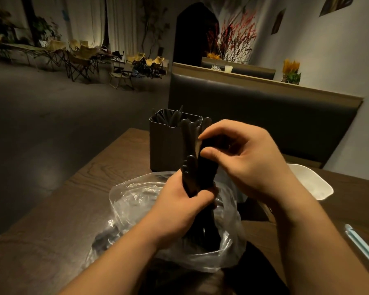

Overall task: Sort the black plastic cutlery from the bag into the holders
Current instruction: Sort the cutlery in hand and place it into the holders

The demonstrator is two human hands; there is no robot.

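A clear plastic bag [136, 201] lies open on the dark wooden table [51, 209], with black cutlery inside. My left hand [179, 207] grips a bundle of black plastic cutlery [192, 173] upright above the bag's mouth. My right hand [243, 158] pinches the upper part of that bundle between thumb and fingers. Just behind stands a dark square holder [164, 143] with several black pieces standing in it. The lower ends of the bundle are hidden by my left hand and the bag.
A white container [311, 182] sits on the table to the right. A pale blue strip [362, 248] lies at the right edge. A dark padded bench back [264, 116] rises behind the table. The table's left edge drops to the floor.
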